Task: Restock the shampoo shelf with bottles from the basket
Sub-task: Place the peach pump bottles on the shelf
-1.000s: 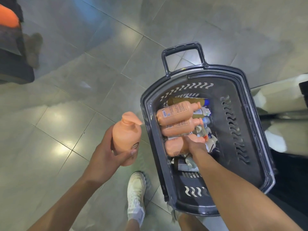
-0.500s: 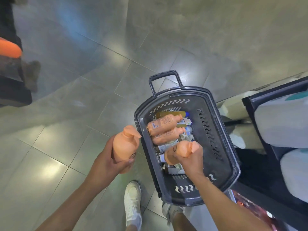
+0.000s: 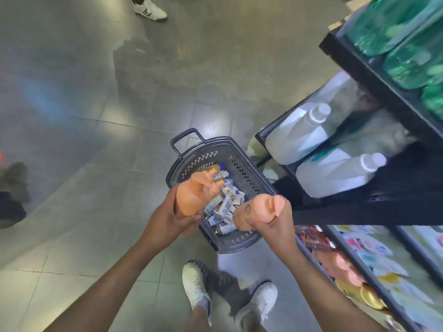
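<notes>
A dark grey basket (image 3: 242, 240) stands on the tiled floor, holding several bottles and tubes (image 3: 224, 207). My left hand (image 3: 171, 220) grips a peach pump bottle (image 3: 191, 197) above the basket's left rim. My right hand (image 3: 275, 226) grips a second peach bottle (image 3: 254, 213) above the basket's right side, close to the black shelf unit (image 3: 359, 207). A lower shelf (image 3: 374, 267) at the right holds colourful packs and more peach bottles (image 3: 340, 267).
White jugs (image 3: 309, 130) lie on a middle shelf and green bottles (image 3: 407, 44) on an upper one. My two white shoes (image 3: 196, 283) stand just behind the basket. Another person's shoe (image 3: 149, 9) is at the top. Grey floor tiles (image 3: 84, 164) stretch left.
My right hand has lifted a peach bottle out of the basket and up towards the shelves. The view has risen and swung right, so more of the shelf unit shows.
</notes>
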Demonstrator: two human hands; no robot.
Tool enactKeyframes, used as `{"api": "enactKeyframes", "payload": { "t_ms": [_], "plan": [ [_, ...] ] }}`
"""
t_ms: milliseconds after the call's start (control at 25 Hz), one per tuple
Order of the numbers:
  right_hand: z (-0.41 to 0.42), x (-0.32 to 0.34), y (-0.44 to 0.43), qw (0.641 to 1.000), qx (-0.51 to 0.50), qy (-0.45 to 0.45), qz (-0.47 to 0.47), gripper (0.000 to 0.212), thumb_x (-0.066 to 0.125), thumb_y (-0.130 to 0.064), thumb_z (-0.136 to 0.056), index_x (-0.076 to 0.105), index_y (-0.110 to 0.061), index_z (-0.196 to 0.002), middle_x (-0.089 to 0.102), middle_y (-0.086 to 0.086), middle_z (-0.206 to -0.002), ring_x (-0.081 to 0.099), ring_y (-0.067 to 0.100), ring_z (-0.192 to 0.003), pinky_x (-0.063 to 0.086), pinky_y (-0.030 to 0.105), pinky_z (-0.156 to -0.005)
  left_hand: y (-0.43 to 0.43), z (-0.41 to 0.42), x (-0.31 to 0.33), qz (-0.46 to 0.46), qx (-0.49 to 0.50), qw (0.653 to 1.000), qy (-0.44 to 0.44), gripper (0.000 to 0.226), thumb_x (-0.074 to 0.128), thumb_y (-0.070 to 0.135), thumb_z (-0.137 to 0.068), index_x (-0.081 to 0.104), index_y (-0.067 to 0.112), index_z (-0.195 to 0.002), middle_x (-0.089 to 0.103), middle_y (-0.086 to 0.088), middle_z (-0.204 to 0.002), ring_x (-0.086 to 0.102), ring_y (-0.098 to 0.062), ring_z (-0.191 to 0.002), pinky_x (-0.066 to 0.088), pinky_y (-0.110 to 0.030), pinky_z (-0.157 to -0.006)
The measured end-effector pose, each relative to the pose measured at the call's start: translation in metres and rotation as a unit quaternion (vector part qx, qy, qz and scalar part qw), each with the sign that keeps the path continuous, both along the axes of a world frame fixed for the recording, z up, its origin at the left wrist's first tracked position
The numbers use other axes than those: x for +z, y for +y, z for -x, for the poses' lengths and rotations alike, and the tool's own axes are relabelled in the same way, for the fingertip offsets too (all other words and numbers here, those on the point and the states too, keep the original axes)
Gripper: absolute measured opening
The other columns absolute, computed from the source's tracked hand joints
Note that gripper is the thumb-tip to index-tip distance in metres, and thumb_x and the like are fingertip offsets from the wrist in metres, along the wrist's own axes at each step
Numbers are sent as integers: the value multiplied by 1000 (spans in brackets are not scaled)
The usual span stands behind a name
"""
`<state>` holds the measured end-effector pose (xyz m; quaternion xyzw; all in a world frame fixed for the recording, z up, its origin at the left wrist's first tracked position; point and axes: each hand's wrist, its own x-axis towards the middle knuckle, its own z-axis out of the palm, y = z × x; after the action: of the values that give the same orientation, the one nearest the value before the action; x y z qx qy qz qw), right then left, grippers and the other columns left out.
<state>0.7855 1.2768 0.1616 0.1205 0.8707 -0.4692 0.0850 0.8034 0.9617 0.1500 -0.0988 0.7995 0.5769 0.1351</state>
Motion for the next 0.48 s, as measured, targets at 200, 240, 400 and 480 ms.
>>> {"api": "enactKeyframes", "payload": {
  "t_ms": [200, 240, 400, 480],
  "plan": [
    [-46, 101, 47, 998, -13, 27, 58, 42, 82, -8, -53, 57, -7, -87, 63, 7, -91, 61, 18, -80, 57, 35, -69, 51, -15, 65, -14, -52, 998, 19, 101, 87, 76, -60, 40, 54, -146, 64, 27, -129, 65, 0, -115, 55, -35, -92],
    [-56, 123, 58, 996, -5, 53, 65, 32, 76, -4, -53, 52, -10, -74, 62, 0, -79, 59, 16, -68, 54, 32, -60, 65, -19, 80, -14, -65, 997, 27, 99, 88, 76, -60, 40, 56, -144, 64, 27, -129, 65, -1, -116, 55, -33, -92],
    [-113, 197, 115, 986, -2, 116, 120, 35, 64, 14, -54, 44, -11, -69, 64, -8, -68, 62, 10, -59, 55, 26, -54, 134, -49, 141, -23, -115, 992, 54, 97, 90, 63, -62, 43, 49, -146, 65, 14, -132, 65, -11, -119, 55, -46, -102],
    [-152, 228, 156, 983, -45, 139, 112, 41, 71, 9, -56, 48, -15, -79, 68, -12, -86, 63, 0, -70, 52, 18, -62, 178, -70, 178, -27, -150, 986, 74, 91, 88, 61, -62, 45, 50, -142, 66, 13, -127, 66, -10, -114, 57, -41, -96]
  ]
}}
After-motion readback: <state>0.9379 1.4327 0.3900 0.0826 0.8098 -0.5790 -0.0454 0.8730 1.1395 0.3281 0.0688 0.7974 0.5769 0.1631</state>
